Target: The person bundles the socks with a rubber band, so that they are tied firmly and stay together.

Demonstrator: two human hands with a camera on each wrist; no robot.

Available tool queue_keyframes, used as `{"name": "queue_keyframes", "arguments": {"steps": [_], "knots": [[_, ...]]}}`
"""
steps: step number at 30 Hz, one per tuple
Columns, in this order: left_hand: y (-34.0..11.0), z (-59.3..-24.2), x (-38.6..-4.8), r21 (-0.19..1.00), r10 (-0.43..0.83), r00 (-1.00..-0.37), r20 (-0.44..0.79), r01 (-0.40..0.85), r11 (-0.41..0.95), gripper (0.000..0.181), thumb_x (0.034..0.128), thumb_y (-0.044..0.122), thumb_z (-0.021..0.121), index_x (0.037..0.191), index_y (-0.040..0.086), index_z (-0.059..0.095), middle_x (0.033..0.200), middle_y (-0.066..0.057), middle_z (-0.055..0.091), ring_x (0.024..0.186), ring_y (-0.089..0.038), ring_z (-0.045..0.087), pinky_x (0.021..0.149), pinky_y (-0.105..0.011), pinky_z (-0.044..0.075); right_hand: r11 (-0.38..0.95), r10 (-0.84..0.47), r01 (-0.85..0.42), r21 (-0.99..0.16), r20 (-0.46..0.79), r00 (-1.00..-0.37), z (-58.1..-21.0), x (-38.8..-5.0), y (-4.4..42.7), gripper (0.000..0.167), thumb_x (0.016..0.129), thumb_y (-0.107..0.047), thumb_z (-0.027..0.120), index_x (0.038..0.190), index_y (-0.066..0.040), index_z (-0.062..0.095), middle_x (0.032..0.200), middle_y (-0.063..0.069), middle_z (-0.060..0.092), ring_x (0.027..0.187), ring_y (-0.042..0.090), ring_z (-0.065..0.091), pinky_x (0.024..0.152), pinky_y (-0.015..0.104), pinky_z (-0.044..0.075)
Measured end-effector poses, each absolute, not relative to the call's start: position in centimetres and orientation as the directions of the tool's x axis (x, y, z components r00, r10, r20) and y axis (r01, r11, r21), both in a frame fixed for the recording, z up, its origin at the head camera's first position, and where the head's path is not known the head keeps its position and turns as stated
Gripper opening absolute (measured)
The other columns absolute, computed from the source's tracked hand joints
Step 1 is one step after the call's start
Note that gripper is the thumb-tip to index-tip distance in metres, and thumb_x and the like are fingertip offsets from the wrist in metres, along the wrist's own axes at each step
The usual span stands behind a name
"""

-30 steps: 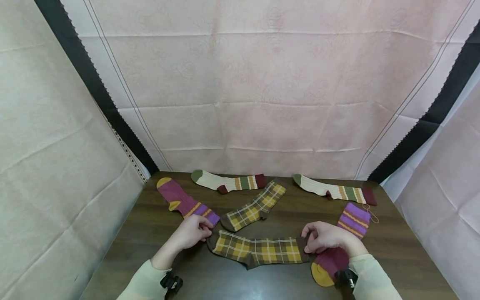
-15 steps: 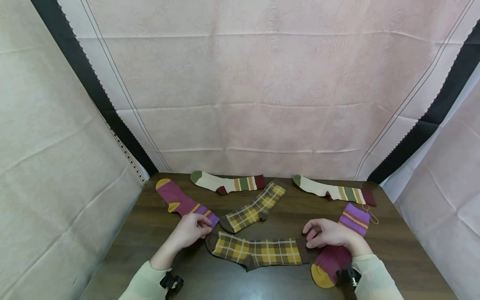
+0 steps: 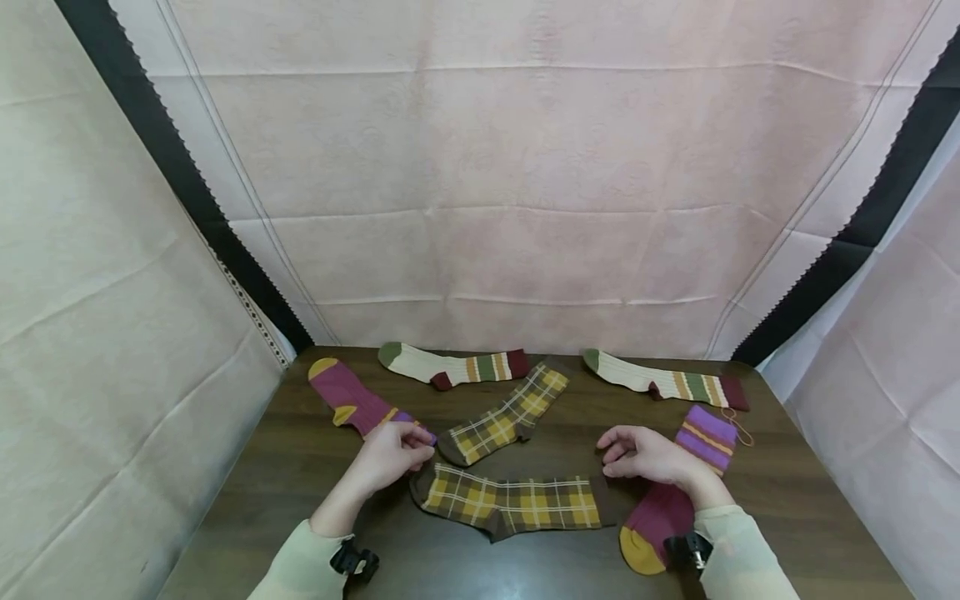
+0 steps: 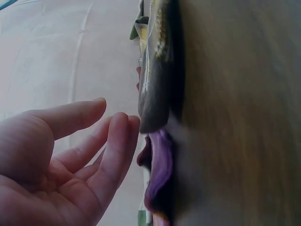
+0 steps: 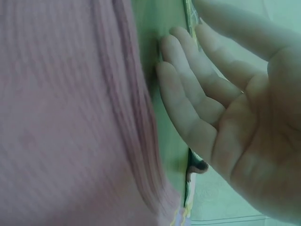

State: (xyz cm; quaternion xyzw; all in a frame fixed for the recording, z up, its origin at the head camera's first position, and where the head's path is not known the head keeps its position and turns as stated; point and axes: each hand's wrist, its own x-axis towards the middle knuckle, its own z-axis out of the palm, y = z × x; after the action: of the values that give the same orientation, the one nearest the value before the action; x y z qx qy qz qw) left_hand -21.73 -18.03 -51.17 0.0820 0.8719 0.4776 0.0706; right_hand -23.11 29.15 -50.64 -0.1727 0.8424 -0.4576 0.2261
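A brown-and-yellow plaid sock (image 3: 517, 504) lies flat near the front of the table, between both hands. My left hand (image 3: 390, 457) hovers by its left end, thumb and fingers apart and holding nothing; in the left wrist view the fingertips come close to the sock's dark end (image 4: 155, 101). Partly behind that hand is a maroon-and-purple sock (image 3: 348, 396) with yellow toe and heel. My right hand (image 3: 651, 457), fingers loosely bent and holding nothing, is above and beyond the plaid sock's right end. Its forearm covers part of a second maroon-and-purple sock (image 3: 662, 512).
Another plaid sock (image 3: 510, 418) lies slanted behind the front one. Two cream socks with striped cuffs rest along the back edge, one left of centre (image 3: 453, 367) and one at the right (image 3: 663, 379). A thin string loop (image 3: 741, 427) lies by the right one. Cloth walls surround the table.
My right hand has lifted off the plaid sock's right end and moved slightly back. My left hand has come off the left end, its fingers spreading. The sock stays in place.
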Motion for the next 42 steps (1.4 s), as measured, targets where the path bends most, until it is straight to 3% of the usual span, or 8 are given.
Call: {"name": "queue_keyframes", "arguments": {"steps": [15, 24, 32, 42], "knots": [[-15.9, -51.1, -24.1, 0.81, 0.123, -0.992, -0.012, 0.062, 0.583, 0.023, 0.0938, 0.015, 0.084, 0.111, 0.002, 0.076, 0.089, -0.003, 0.071, 0.075, -0.016, 0.066, 0.067, -0.035, 0.056, 0.533, -0.342, -0.166, -0.83, -0.031, -0.939, -50.5, -26.5, 25.8, 0.036, 0.099, -0.012, 0.079, 0.129, 0.003, 0.067, 0.118, 0.018, 0.074, 0.102, 0.023, 0.071, 0.08, 0.033, 0.056], [-15.5, -51.1, -25.1, 0.773, 0.119, -0.993, 0.006, 0.08, 0.63, 0.023, 0.091, 0.014, 0.087, 0.109, 0.004, 0.077, 0.09, -0.001, 0.071, 0.082, -0.016, 0.066, 0.075, -0.039, 0.057, 0.53, -0.321, -0.185, -0.828, 0.006, -0.947, -50.9, -28.9, 24.4, 0.035, 0.098, -0.015, 0.08, 0.126, 0.002, 0.07, 0.116, 0.012, 0.076, 0.103, 0.022, 0.07, 0.085, 0.034, 0.055], [-15.2, -51.0, -26.0, 0.769, 0.131, -0.991, 0.005, 0.088, 0.633, 0.026, 0.0887, 0.015, 0.089, 0.111, 0.005, 0.078, 0.096, -0.004, 0.073, 0.085, -0.016, 0.066, 0.08, -0.042, 0.057, 0.457, -0.302, -0.137, -0.879, -0.009, -0.953, -51.7, -30.5, 23.6, 0.039, 0.099, -0.012, 0.079, 0.13, 0.007, 0.066, 0.124, 0.025, 0.071, 0.109, 0.03, 0.069, 0.084, 0.034, 0.059], [-15.2, -51.4, -26.1, 0.806, 0.18, -0.984, -0.021, 0.09, 0.586, 0.032, 0.0873, 0.013, 0.09, 0.115, 0.005, 0.076, 0.103, -0.006, 0.072, 0.083, -0.015, 0.064, 0.078, -0.04, 0.056, 0.424, -0.259, -0.129, -0.896, 0.017, -0.966, -52.6, -31.9, 22.9, 0.039, 0.099, -0.012, 0.078, 0.131, 0.007, 0.066, 0.127, 0.024, 0.071, 0.111, 0.028, 0.069, 0.084, 0.03, 0.057]]}}
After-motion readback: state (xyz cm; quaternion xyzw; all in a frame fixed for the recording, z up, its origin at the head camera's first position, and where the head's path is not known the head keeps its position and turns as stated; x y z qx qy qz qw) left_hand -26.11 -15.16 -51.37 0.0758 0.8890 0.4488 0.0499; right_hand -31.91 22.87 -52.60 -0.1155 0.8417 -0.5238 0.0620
